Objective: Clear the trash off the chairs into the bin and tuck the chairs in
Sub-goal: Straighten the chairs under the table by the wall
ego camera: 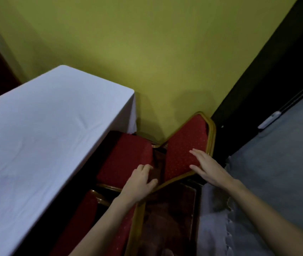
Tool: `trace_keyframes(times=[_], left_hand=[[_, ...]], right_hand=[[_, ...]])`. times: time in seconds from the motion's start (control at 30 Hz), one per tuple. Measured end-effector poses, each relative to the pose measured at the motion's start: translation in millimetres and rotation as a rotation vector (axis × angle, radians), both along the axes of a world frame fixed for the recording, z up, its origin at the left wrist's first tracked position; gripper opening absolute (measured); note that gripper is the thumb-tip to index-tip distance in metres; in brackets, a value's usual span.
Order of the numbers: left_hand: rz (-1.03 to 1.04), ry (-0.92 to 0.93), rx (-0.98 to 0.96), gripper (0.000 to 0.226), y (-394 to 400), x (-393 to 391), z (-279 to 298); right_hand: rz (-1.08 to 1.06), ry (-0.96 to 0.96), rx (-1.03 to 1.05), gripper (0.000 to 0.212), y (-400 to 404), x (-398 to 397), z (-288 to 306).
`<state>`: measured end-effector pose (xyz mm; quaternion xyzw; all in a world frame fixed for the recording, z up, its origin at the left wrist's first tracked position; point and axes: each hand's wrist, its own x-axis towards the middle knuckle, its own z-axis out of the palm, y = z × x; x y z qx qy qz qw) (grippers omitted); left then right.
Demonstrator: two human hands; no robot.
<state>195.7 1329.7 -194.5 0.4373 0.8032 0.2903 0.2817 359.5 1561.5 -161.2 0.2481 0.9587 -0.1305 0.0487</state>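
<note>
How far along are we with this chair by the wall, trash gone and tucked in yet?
No trash shows on the red seat, and it already sits partly under the white-clothed table. In hand: the left hand curls at the seat's edge, and the right hand lies flat on the chair back. Left: finish tucking. No bin is in view.

Two bare forearms come into view from the bottom edge, and there's no sleeve on either one, no cuff showing anywhere along them. The left hand (140, 183) is bare: no glove, no ring, no watch or band at the wrist. Same story on the right hand (208, 168): uncovered fingers, plain wrist, nothing strapped on. Both arms look slender and smooth. Fingernails are too blurred to make out.
</note>
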Motion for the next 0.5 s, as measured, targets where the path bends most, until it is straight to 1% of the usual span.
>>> trace_keyframes(times=[0.13, 0.2, 0.27, 0.33, 0.4, 0.5], left_hand=[[-0.066, 0.021, -0.006, 0.045, 46.3, 2.7, 5.0], [-0.064, -0.003, -0.006, 0.045, 65.0, 1.3, 8.3], [0.006, -0.022, 0.006, 0.044, 84.2, -6.3, 9.1], [0.082, -0.005, -0.007, 0.044, 103.2, -17.9, 6.9], [0.126, 0.014, -0.048, 0.045, 129.6, -25.3, 7.1], [0.097, 0.015, -0.082, 0.052, 181.4, -18.7, 17.1]], right_hand=[[0.044, 0.009, 0.122, 0.041, 65.3, 7.8, 9.9], [0.108, -0.023, 0.193, 0.047, 104.2, 4.7, 14.2], [0.218, -0.100, 0.298, 0.056, 148.0, -5.5, 19.6], [0.270, -0.175, 0.389, 0.064, 185.1, -23.2, 25.0], [0.312, -0.232, 0.420, 0.072, 220.4, -46.1, 24.9], [0.402, -0.310, 0.412, 0.082, 256.9, -71.4, 15.3]])
